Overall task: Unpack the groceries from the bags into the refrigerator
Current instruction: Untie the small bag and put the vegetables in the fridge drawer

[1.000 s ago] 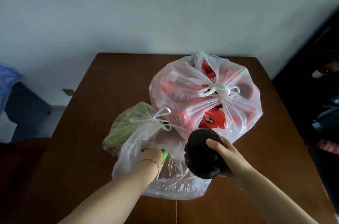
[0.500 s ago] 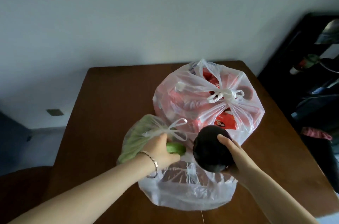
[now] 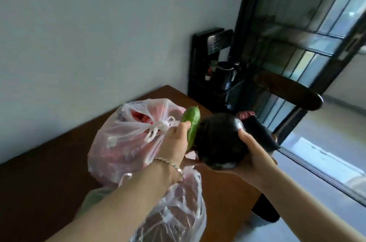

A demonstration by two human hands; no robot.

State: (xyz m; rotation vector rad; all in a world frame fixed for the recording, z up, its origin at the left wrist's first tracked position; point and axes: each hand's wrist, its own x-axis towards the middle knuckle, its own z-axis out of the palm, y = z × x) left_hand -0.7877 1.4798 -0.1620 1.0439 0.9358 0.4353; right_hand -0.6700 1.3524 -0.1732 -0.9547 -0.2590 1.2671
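**Asker:** Groceries: where do they stand?

**Me:** Two are out. On the brown tabletop (image 3: 39,182), toward its far corner, the knotted bag (image 3: 126,140) of red packets sits unopened. The slack clear bag (image 3: 178,214) lies under my left forearm near the front edge. My left hand (image 3: 176,143) is curled round a cucumber (image 3: 191,123), held upright above the bags. Just beside it, my right hand (image 3: 255,155) cups a dark round eggplant (image 3: 219,138) from below, thumb up its side.

**Asker:** Which step is that?

**Me:** Carrying, I'd say, since both hands are full. Next I must turn toward the refrigerator, which I can't see from here.

**Asker:** Room to move?

**Me:** The tabletop's right edge runs close under my right arm, and a dark chair (image 3: 287,93) stands just beyond it. Open floor (image 3: 336,123) lies rightward by the glass door (image 3: 316,43). I'd swing that way, keeping the eggplant off the chair.
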